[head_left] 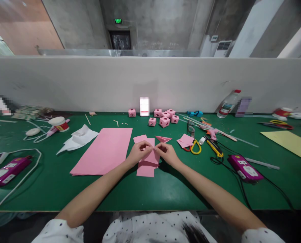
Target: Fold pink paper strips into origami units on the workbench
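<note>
In the middle of the table, my left hand (139, 152) and my right hand (167, 153) meet over a small piece of pink paper (152, 156). Both hands are closed, thumb and fingers pinching the paper's upper part from either side. More cut pink pieces (145, 170) lie beneath it. Just beyond my right hand is a folded pink paper piece (163, 138). Several pink paper cubes (165, 121) with dark diamond-shaped marks stand further back. To the left lies a stack of large pink sheets (107, 148).
Right of my hands are small pink squares (185, 140), yellow-handled scissors (196, 147), a yellow cutter (215, 148), a pink glue gun (212, 133) and a purple power strip (245, 168) with cables. A lit phone (144, 107) leans on the white partition (102, 84). A paper cup (59, 124) stands left.
</note>
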Demonstrator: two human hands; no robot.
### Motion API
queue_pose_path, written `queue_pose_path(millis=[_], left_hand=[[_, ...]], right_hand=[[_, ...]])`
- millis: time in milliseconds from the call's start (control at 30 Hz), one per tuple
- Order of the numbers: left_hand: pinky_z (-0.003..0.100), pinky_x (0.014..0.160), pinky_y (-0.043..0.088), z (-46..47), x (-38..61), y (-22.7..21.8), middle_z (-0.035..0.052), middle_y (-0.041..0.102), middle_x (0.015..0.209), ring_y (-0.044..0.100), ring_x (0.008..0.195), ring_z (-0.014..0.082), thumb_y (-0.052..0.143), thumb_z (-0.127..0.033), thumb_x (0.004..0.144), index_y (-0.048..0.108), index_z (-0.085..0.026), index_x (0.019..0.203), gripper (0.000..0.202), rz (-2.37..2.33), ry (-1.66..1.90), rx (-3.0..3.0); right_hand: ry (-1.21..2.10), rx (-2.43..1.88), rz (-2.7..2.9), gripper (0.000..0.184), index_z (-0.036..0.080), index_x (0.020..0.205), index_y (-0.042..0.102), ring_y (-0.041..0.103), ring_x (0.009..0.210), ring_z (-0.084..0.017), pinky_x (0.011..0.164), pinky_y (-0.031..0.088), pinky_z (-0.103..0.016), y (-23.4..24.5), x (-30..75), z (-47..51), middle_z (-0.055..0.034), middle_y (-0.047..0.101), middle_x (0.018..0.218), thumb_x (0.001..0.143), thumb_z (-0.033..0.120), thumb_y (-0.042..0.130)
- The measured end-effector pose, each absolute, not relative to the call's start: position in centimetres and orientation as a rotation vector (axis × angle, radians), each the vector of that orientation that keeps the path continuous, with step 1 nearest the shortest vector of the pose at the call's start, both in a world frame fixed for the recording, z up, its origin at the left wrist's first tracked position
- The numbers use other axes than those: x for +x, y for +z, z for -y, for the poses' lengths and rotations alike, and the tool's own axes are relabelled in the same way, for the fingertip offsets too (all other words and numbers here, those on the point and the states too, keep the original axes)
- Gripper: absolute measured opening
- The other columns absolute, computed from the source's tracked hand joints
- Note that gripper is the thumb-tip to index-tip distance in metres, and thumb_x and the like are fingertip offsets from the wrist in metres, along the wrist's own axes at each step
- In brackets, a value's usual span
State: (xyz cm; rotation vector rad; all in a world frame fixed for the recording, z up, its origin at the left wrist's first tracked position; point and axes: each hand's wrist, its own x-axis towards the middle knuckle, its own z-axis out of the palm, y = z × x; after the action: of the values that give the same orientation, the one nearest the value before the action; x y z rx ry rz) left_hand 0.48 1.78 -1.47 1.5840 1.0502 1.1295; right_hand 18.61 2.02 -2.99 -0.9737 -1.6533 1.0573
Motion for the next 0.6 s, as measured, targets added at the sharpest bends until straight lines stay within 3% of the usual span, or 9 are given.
queue_pose_path(millis=[333, 600], left_hand=[[0.021, 0.053, 0.037, -1.77, 0.35, -2.03, -0.0018, 0.057, 0.061, 0.047, 0.055, 0.0087, 0.066, -0.030, 0.074, 0.062, -0.013, 0.071, 0.017, -1.064, 1.131, 1.568], [0.022, 0.056, 0.039, -1.97, 0.27, -2.02, 0.0001, 0.061, 0.066, 0.051, 0.058, 0.0101, 0.064, -0.033, 0.077, 0.065, -0.014, 0.076, 0.019, -1.043, 1.133, 1.559]], right_hand=[[1.043, -0.997, 1.682, 0.025, 0.017, 0.076, 0.065, 0.054, 0.059, -0.012, 0.055, 0.041, -0.025, -3.30, 18.46, -2.00, -0.0012, 0.064, 0.069, 0.080, 0.042, 0.064], [1.113, -0.982, 1.621, 0.027, 0.017, 0.076, 0.064, 0.054, 0.060, -0.013, 0.059, 0.043, -0.026, -3.11, 18.69, -2.26, -0.0007, 0.063, 0.068, 0.077, 0.043, 0.066]])
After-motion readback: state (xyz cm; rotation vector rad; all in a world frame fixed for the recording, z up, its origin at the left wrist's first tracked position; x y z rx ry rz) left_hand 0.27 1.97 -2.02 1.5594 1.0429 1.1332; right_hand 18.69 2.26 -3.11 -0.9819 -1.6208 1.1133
